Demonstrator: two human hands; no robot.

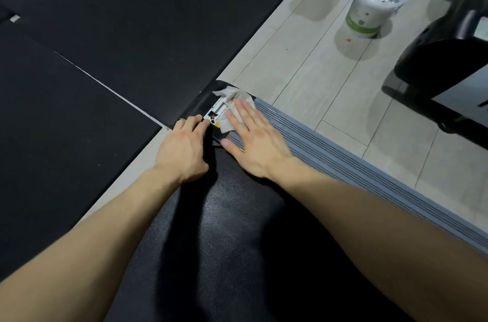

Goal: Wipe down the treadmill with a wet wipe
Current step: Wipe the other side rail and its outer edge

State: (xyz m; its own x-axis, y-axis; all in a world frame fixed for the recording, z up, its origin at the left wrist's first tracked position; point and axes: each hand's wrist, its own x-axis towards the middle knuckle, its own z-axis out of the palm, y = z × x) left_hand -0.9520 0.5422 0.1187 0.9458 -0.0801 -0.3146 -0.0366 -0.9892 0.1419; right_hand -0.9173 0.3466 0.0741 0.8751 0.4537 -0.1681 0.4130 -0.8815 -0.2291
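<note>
First, treadmill belt (237, 242): black, matte, finely woven in texture; it runs under both forearms, on the wrist side of all the fingers.
side rail (343, 160): grey and hard-looking, ribbed with long parallel grooves; it lies under the right palm and runs back from the fingers along the right forearm.
left hand (182, 150): knuckles up, fingers bent, tips on the end cap (200, 105) just left of the sticker (217, 113); whether they hook round the cap's edge I cannot tell. It holds no wipe.
right hand (253, 139): flat, fingers straight and spread wide, pressing down the wet wipe (232, 96); thumb splayed toward the belt.
wet wipe: white, thin, crumpled; it sits under the right fingertips and bunches out just beyond them, its long axis across the fingers, along the cap.
end cap: smooth glossy black plastic with a rounded corner, under and just beyond both sets of fingertips.
sticker: white rectangular label with small print, between the two hands' fingertips, partly under the wipe.
coming move, as I judge it: only the right hand is on the wipe, so a stroke would go back along the rail's grooves or across the cap toward the left fingers.
mat (105, 31): black, flat, matte, beyond and left of the left fingers.
canister (372, 5): white cylinder with a green band and a crinkled silvery top, on the pale plank floor (317, 71), well beyond the right fingertips.
</note>
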